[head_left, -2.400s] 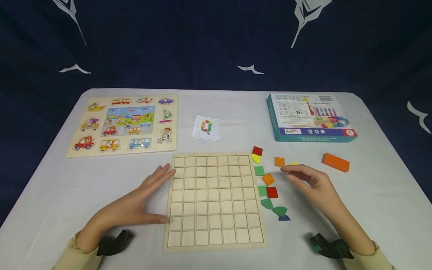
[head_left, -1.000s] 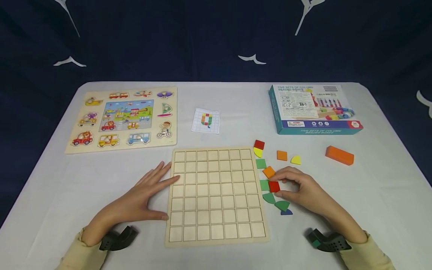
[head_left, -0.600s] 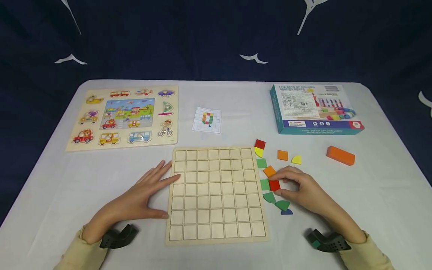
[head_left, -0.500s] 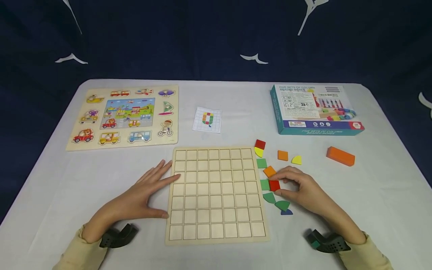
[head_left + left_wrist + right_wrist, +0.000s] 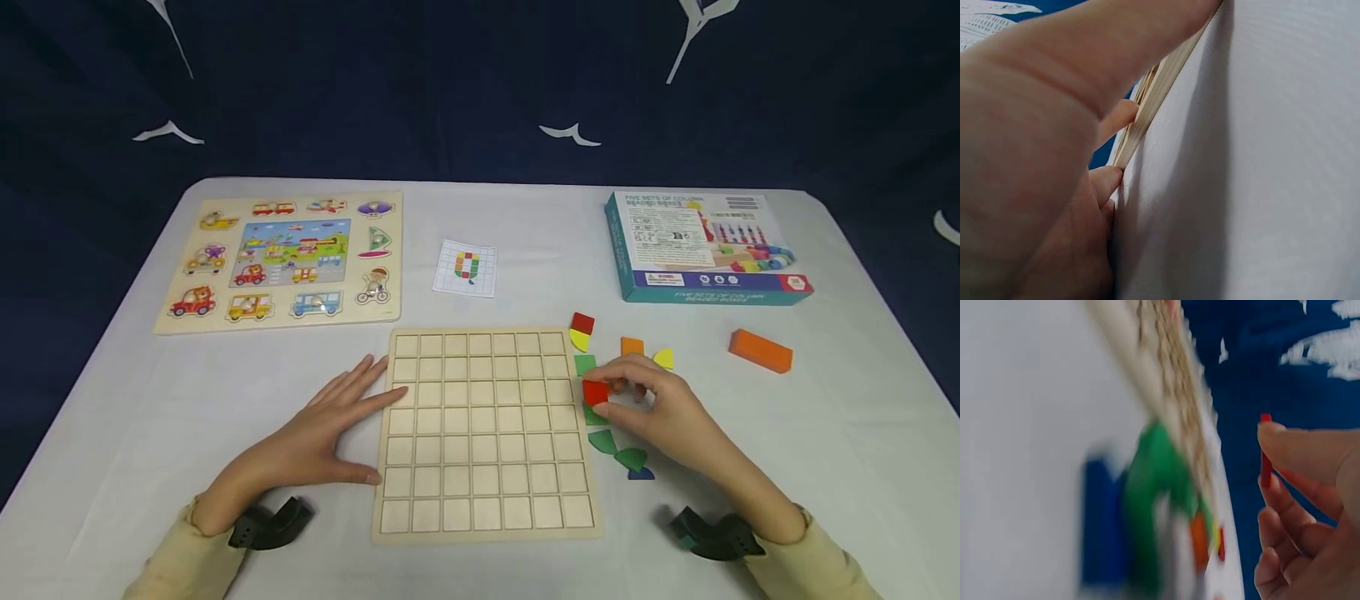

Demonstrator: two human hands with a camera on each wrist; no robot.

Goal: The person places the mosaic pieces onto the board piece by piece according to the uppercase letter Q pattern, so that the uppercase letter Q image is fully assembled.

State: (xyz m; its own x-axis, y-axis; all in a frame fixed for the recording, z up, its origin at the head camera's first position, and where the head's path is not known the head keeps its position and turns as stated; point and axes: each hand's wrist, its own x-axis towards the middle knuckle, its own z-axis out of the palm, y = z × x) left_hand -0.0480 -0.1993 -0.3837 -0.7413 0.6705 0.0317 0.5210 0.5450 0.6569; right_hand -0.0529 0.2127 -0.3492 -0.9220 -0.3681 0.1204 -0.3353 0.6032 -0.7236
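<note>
In the head view my right hand point(image 5: 660, 408) pinches a red square tile point(image 5: 596, 392) between thumb and fingers. The right wrist view has the tile point(image 5: 1265, 450) edge-on, raised off the table. Under and beside it lie green square tiles point(image 5: 585, 364), green quarter-round tiles point(image 5: 602, 442) and a dark blue piece point(image 5: 641, 474). My left hand point(image 5: 322, 433) is spread at the left edge of a wooden grid board point(image 5: 487, 537), its thumb and fingertips touching the rim. The board's square cells hold no tiles. An orange tile near the right fingers is mostly hidden.
Behind the board lies a small pattern card point(image 5: 465, 268). A wooden vehicle puzzle point(image 5: 285, 262) sits at the back left. At the back right are a teal box point(image 5: 708, 248) and an orange block point(image 5: 761, 351). Red point(image 5: 582, 323) and yellow tiles point(image 5: 663, 358) lie beyond the right hand.
My right hand came down to the red tile, took hold of it and lifted it, shifting slightly left and away from me. The left hand still rests at the board's edge.
</note>
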